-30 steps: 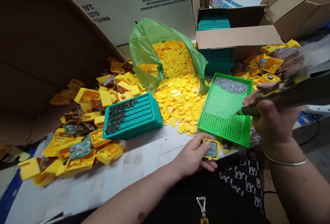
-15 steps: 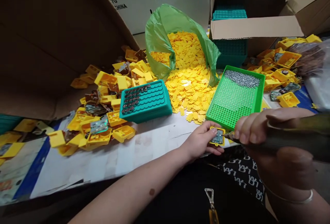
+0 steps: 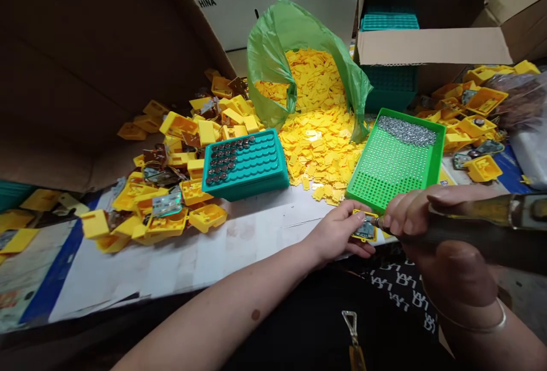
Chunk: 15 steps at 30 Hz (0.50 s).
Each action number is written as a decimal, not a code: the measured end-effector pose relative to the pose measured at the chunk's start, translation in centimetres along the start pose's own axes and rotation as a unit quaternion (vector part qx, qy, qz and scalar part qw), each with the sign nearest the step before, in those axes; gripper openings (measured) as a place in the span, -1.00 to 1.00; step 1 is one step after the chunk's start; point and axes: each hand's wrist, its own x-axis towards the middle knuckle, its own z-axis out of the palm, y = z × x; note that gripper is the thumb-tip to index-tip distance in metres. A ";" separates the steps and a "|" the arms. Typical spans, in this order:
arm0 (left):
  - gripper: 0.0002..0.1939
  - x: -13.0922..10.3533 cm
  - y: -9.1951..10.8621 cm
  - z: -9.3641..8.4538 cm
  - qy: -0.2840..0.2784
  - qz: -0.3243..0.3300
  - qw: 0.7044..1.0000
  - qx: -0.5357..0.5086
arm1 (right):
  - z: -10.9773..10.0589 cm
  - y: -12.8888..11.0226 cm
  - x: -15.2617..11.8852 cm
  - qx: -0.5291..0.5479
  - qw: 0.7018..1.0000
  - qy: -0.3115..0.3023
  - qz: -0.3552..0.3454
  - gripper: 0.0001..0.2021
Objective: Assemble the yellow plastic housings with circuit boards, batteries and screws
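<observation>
Near the table's front edge, my left hand (image 3: 339, 233) grips a yellow housing (image 3: 366, 231) with a circuit board inside, thumb on top and fingers beneath. My right hand (image 3: 444, 240) is wrapped round a dark power screwdriver (image 3: 474, 225), held nearly level. Its tip meets the board near the housing's upper right part. Just behind the hands lies a green perforated tray (image 3: 395, 160) with small metal screws (image 3: 408, 131) heaped at its far end.
A teal tray stack (image 3: 248, 168) with round dark parts stands left of centre. Yellow housings (image 3: 207, 217) are piled on the left. A green bag (image 3: 269, 40) spills yellow pieces (image 3: 318, 137). Cardboard boxes (image 3: 431, 46) stand behind, and more housings (image 3: 482, 126) lie at right.
The view has shifted slightly, so the trays and bag appear a little further right. The screwdriver's body has swung a little within the view, its tip still at the housing in my left hand.
</observation>
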 end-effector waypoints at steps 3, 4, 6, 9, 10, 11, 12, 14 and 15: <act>-0.76 0.0 -0.1 0.0 0.000 0.013 1.000 -0.001 | 0.2 0.2 0.2 0.027 1.000 -0.005 -0.011 -0.73; -0.75 0.0 -0.1 0.0 0.001 0.018 1.000 -0.001 | 0.3 0.3 0.3 0.028 1.000 -0.006 -0.011 -0.73; -0.75 0.0 -0.1 0.1 0.008 0.022 1.000 0.000 | 0.3 0.4 0.5 0.027 0.999 -0.017 -0.014 -0.75; -0.76 0.0 0.0 0.3 0.018 0.020 1.000 -0.007 | 0.4 0.4 1.0 0.036 0.998 -0.046 -0.010 -0.79; -0.76 0.1 0.0 0.3 0.019 0.021 1.000 -0.011 | 0.3 0.4 1.2 0.041 0.998 -0.056 -0.007 -0.80; -0.76 0.1 -0.1 0.3 0.019 0.022 0.999 -0.014 | 0.3 0.4 1.3 0.045 0.997 -0.063 -0.004 -0.81; -0.75 0.2 -0.1 0.3 0.018 0.022 0.999 -0.017 | 0.3 0.4 1.4 0.047 0.997 -0.067 -0.003 -0.82; -0.75 0.2 -0.2 0.3 0.018 0.022 0.999 -0.019 | 0.3 0.6 1.5 0.043 0.997 -0.067 -0.002 -0.84; -0.75 0.2 -0.3 0.3 0.017 0.022 0.999 -0.019 | 0.3 0.7 1.5 0.040 0.997 -0.065 -0.004 -0.85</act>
